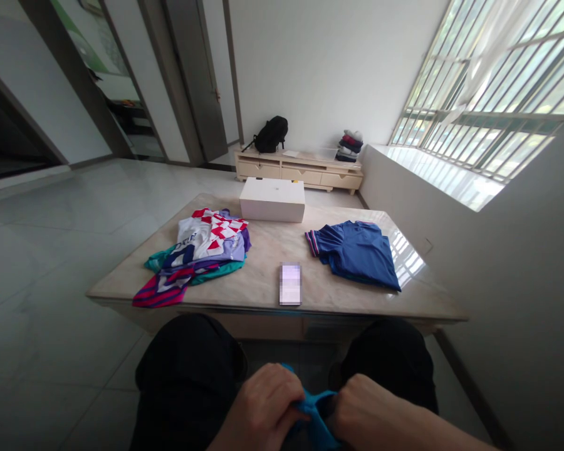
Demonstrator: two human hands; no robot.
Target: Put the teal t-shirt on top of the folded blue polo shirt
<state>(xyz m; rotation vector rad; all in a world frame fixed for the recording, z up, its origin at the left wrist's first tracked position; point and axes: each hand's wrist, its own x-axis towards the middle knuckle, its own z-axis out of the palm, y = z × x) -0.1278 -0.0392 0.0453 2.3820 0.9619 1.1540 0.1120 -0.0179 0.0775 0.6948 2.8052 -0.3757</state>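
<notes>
Head view: I have the bright blue cloth (pixel 316 418) off the worktop (pixel 267 244), below the middle of its near edge and between the two dark-clad knees (pixel 188 366). The left hand (pixel 270 401) pinches it, fingers bent over a bunched fold; the right hand (pixel 360 410) has its fingers curled in on the other side, though I cannot make out those fingertips. An opening gapes in the fabric between them.

I judge it light, soft and limp, with no stiffness to carry its own shape, so any part not held will sag. Nothing about it looks fragile, but thin sporty fabric, if that is what it is, could slide between the fingers. I would take hold at the rim of that opening, one pinch on each side, since loose folds would only bunch. How far the cloth hangs down I cannot tell.

On the worktop, a heap of shirts (pixel 211 241) lies toward the left edge, a folded dark blue shirt (pixel 361 254) near the right edge, a white box (pixel 272 203) by the far edge, and a phone (pixel 290 285) close to the near edge.
</notes>
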